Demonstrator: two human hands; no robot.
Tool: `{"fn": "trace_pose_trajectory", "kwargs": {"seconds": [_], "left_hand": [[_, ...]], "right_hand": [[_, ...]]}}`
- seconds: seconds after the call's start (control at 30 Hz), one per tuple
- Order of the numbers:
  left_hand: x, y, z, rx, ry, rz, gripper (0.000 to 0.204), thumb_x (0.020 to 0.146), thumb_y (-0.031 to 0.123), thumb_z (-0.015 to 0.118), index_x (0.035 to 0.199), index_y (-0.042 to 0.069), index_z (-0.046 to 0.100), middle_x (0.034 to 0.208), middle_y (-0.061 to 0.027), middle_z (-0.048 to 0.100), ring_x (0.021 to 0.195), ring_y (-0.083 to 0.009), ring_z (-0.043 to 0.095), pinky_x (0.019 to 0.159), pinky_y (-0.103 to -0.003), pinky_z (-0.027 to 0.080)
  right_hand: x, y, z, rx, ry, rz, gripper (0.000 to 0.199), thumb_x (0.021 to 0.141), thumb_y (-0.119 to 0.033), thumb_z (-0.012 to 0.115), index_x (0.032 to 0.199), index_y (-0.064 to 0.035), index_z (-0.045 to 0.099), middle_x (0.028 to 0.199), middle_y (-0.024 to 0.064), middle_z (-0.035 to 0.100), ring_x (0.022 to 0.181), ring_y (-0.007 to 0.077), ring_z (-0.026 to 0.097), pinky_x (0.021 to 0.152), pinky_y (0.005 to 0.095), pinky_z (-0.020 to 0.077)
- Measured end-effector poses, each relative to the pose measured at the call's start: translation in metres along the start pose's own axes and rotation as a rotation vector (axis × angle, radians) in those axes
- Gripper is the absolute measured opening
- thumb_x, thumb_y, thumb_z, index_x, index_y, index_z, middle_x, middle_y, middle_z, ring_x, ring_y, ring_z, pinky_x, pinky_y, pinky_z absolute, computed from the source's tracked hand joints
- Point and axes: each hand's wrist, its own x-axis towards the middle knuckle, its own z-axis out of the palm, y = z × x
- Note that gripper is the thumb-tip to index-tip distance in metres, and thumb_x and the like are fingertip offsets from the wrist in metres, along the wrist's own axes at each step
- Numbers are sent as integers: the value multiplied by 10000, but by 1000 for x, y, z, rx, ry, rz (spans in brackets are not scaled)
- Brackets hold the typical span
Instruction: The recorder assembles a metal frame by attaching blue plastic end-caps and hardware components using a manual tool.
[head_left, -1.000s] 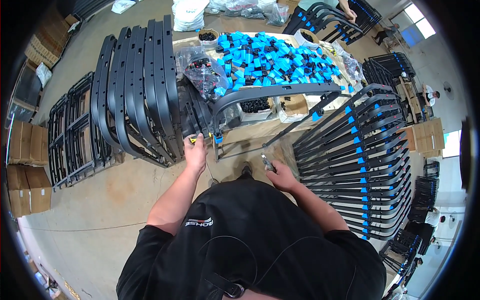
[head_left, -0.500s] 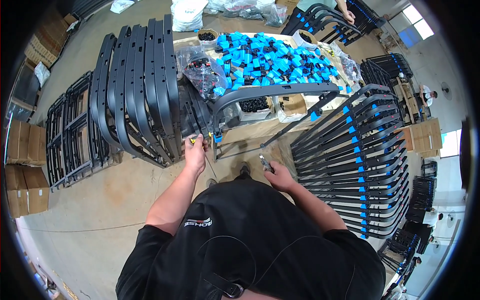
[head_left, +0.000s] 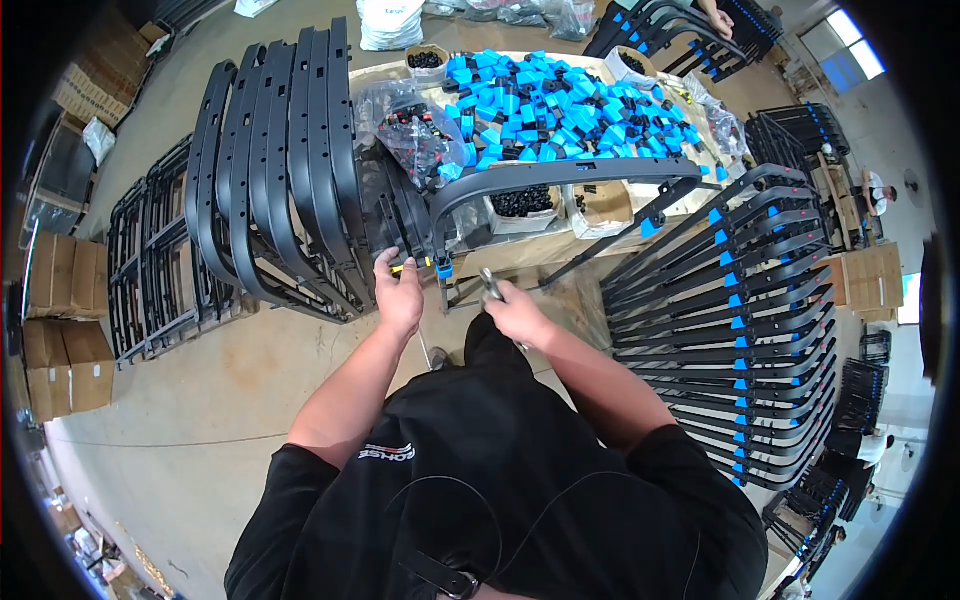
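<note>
On the table (head_left: 560, 245): one curved black frame (head_left: 560, 172), long axis left-right, left end bending down toward the person. Behind it, a heap of blue caps (head_left: 545, 105), too many to count. Left hand (head_left: 400, 295) pinches a yellow-tipped tool (head_left: 408, 267) beside one blue cap (head_left: 443, 268) at the frame's end. Right hand (head_left: 515, 312) closed around a small metal tool (head_left: 491, 285).

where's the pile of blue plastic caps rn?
In the head view, the pile of blue plastic caps lies on the cardboard-covered table at top centre, beyond both hands, behind the curved black frame and right of a clear bag of black parts.
</note>
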Motion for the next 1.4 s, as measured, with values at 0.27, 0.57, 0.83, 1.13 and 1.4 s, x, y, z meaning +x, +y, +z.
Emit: {"fn": "trace_pose_trajectory", "kwargs": {"seconds": [0.27, 0.57, 0.83, 1.13, 1.4], "left_hand": [[5, 11, 5, 78, -47, -126, 88, 1030, 196, 595, 1078, 132, 561, 682, 40, 470, 466, -43, 367, 384, -226, 269], [9, 4, 5, 109, -51, -39, 137, 991, 187, 665, 1039, 128, 551, 633, 47, 480, 427, -35, 351, 359, -223, 241], [9, 8, 6, 137, -24, -81, 146, 994, 199, 661, 1035, 124, 542, 640, 45, 473, 442, -42, 356, 366, -228, 250], [4, 10, 7, 142, -4, -134, 130, 997, 201, 657, 1020, 140, 545, 619, 53, 461, 433, -39, 343, 362, -228, 237], [5, 13, 5, 135, -5, -128, 132, 995, 196, 652, 1011, 133, 538, 642, 46, 479, 440, -40, 349, 363, -232, 243]], "right_hand": [[41, -52, 38, -430, -105, 22, 429, 915, -137, 571, 1256, 67, 407, 1186, 332, 612, 1102, 460, 632, 950, 517, 508], [48, -94, -7, 613, -528, 495, 217, 922, -195, 626, 1062, -35, 588, 830, 88, 627, 672, 270, 660, 567, 431, 550], [58, -101, -6, 719, -533, 632, 213, 944, -246, 609, 1045, -59, 597, 852, 78, 602, 685, 263, 635, 650, 498, 561], [57, -107, -7, 590, -484, 647, 364, 883, -166, 614, 1153, 78, 616, 1076, 253, 691, 898, 316, 712, 758, 471, 579], [58, -110, -2, 305, -619, 562, 242, 921, -191, 602, 1066, 2, 617, 868, 138, 645, 760, 306, 659, 641, 494, 573]]}}
